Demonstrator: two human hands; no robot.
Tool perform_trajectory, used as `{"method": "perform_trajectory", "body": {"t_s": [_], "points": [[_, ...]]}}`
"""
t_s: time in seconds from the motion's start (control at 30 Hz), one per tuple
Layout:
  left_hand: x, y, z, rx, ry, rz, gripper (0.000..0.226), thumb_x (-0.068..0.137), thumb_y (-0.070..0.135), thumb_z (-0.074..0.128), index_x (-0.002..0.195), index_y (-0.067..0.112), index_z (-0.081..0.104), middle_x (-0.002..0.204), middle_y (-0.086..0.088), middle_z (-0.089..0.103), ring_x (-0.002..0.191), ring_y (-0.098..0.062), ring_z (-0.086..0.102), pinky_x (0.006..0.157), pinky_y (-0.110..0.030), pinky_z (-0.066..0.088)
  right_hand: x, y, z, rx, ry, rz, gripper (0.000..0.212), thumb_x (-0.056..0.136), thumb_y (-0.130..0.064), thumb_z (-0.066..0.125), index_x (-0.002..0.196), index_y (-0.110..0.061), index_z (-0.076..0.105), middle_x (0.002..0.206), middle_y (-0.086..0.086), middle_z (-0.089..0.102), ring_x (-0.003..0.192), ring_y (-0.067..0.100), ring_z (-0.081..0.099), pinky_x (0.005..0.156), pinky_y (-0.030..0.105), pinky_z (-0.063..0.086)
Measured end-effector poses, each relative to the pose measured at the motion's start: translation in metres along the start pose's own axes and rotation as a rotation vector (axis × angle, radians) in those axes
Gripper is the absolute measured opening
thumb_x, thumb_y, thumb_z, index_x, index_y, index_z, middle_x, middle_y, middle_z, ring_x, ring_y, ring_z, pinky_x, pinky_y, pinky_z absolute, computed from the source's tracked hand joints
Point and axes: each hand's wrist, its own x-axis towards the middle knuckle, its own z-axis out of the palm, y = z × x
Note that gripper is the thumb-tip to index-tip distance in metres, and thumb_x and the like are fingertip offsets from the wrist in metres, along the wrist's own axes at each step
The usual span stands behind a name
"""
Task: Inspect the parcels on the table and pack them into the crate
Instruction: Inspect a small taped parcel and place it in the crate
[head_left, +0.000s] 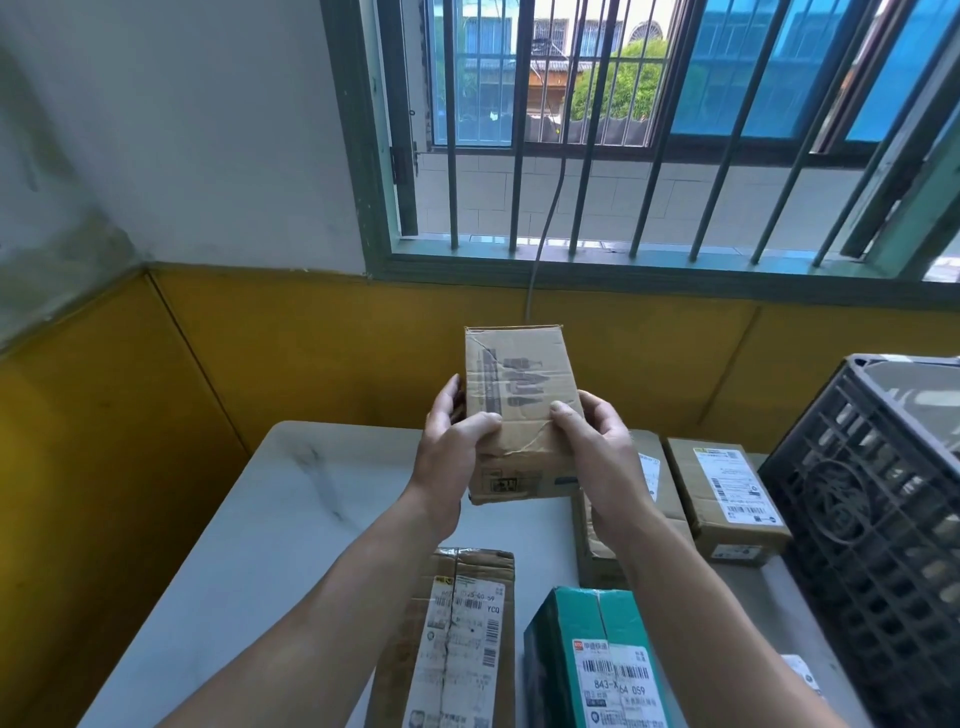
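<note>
A brown cardboard parcel (519, 395) with dark printed figures is lifted above the table, upright. My left hand (452, 447) grips its left side, thumb across the front. My right hand (597, 447) grips its right side, thumb on the front. On the white table (291, 519) lie a long brown parcel (452, 634) with a white label, a green parcel (597, 660), a brown parcel (727, 493) at the right, and another brown parcel (660, 483) partly hidden behind my right arm. The black plastic crate (872, 519) stands at the right edge.
A yellow-panelled wall (311, 353) runs behind the table and along the left. Above it is a barred window (623, 130) with a grey cable hanging down. A small white label (802, 670) lies beside the crate.
</note>
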Motion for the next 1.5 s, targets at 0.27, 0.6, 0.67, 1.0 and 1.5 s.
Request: {"method": "perform_trajectory", "body": {"t_s": [0.27,0.6,0.67,1.0,1.5], "points": [[0.0017,-0.0003,-0.0021,0.022,0.053,0.045,0.041,0.099,0.026,0.063,0.132,0.040,0.044,0.125,0.008,0.062,0.112,-0.017,0.064,0.064,-0.018,0.057,0.0008,-0.0001,-0.0001,-0.033,0.026,-0.023,0.033,0.099,-0.030,0.063,0.130,-0.028,0.053,0.116,-0.003,0.068,0.101,0.014,0.067,0.068,0.024,0.055],[0.0017,-0.0011,-0.0011,0.047,0.066,0.054,0.043,0.099,0.030,0.065,0.131,0.040,0.039,0.124,0.008,0.058,0.113,-0.016,0.060,0.079,-0.030,0.056,0.0014,0.0019,0.0002,-0.023,0.048,-0.061,0.037,0.094,-0.035,0.070,0.125,-0.035,0.051,0.109,-0.010,0.067,0.096,0.010,0.066,0.061,0.018,0.054],[0.0013,-0.0005,0.0000,0.070,0.063,0.051,0.046,0.099,0.031,0.064,0.137,0.041,0.039,0.133,0.004,0.054,0.119,-0.019,0.058,0.085,-0.034,0.056,0.0016,0.0025,0.0005,-0.019,0.059,-0.074,0.034,0.093,-0.036,0.071,0.121,-0.036,0.053,0.106,-0.012,0.068,0.093,0.009,0.067,0.060,0.018,0.054],[0.0000,-0.0032,0.0012,0.070,0.095,0.063,0.037,0.099,0.029,0.064,0.129,0.034,0.043,0.120,0.007,0.063,0.108,-0.010,0.061,0.073,-0.022,0.051,0.0052,0.0068,-0.0001,-0.094,0.135,-0.123,0.016,0.093,-0.034,0.070,0.101,-0.034,0.056,0.103,-0.008,0.070,0.095,0.010,0.068,0.081,0.034,0.059],[-0.0014,0.0005,0.0055,0.080,0.081,0.060,0.032,0.101,0.039,0.057,0.131,0.032,0.045,0.119,0.003,0.067,0.104,-0.011,0.065,0.072,-0.023,0.051,0.0029,0.0007,-0.0001,-0.049,0.131,-0.158,0.019,0.097,-0.033,0.065,0.113,-0.038,0.057,0.106,-0.014,0.069,0.098,0.007,0.068,0.081,0.029,0.058]]}}
